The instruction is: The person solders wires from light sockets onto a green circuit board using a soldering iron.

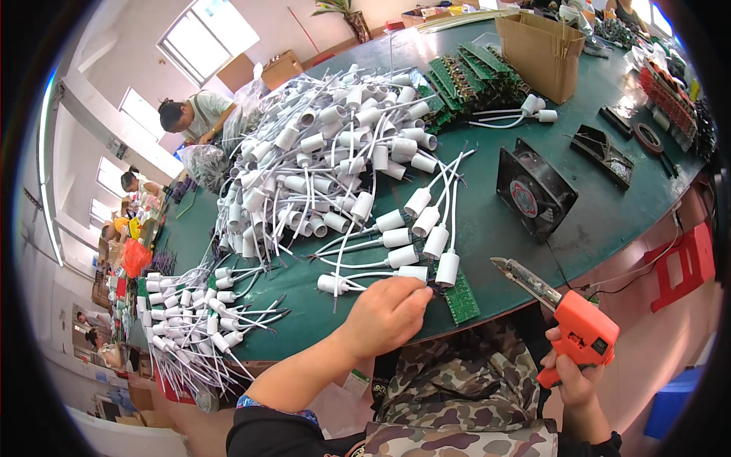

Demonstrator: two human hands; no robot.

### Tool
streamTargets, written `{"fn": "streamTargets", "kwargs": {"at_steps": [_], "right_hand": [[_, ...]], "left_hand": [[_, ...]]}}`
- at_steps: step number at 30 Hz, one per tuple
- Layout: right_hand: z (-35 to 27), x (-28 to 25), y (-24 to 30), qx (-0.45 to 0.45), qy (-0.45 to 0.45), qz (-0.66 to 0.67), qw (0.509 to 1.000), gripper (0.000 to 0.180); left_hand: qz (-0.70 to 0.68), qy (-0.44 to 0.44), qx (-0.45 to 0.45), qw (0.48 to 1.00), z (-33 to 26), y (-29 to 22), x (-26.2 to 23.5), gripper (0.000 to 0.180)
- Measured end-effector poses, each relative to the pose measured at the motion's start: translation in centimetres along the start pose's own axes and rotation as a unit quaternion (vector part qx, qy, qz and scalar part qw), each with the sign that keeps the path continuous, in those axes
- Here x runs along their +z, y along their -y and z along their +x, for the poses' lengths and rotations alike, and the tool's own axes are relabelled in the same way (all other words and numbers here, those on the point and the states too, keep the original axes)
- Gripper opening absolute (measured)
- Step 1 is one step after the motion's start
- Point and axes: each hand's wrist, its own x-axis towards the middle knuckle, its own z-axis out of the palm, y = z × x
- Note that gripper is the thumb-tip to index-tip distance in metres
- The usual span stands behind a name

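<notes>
Cloth with brown and grey blotches covers the lap, at six o'clock. Close by, the right hand is wrapped around the handle of an orange soldering gun. The gun's long metal nose points to ten o'clock, and its tip sits near a small green board but apart from it.

The left hand is curled, with thumb and finger close together at the board's left side. I cannot tell what, if anything, is pinched there. From this hand, the board lies between two and three o'clock; from the right hand, it lies at ten o'clock.

One white socket sits at the board's top edge, its wire going up toward twelve o'clock. Another socket lies just past the left hand, at one o'clock. More white sockets lie beyond in two short rows.

A bit farther, counting from the board, bundled sockets lie at nine o'clock, and a black fan stands at one. A big heap of white sockets fills the table between ten and eleven. Farther still, a pile of green boards sits at twelve, beside a brown box. Way back, at ten, another person bends over.
</notes>
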Motion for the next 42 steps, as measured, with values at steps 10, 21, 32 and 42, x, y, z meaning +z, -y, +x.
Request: {"fn": "streamTargets", "kwargs": {"at_steps": [10,21,32,42], "right_hand": [[0.0,0.5,-0.1,-0.007,-0.009,-0.001,1.0,0.051],[0.1,0.8,-0.2,-0.018,-0.056,0.019,0.998,0.05],[0.0,1.7,0.6,-0.005,-0.012,0.036,0.999,0.044],[-0.6,1.3,0.9,0.019,0.055,-0.008,0.998,0.036]], "left_hand": [[0.068,-0.41,-0.005,0.909,3.2,8.8,-11.4,0.03],[0.063,-0.154,-0.013,0.986,3.5,2.0,-8.1,0.03],[-0.1,-0.092,-0.085,0.987,-0.5,-1.3,1.3,0.024],[-0.107,-0.108,-0.072,0.986,-1.1,-1.3,2.3,0.027]]}}
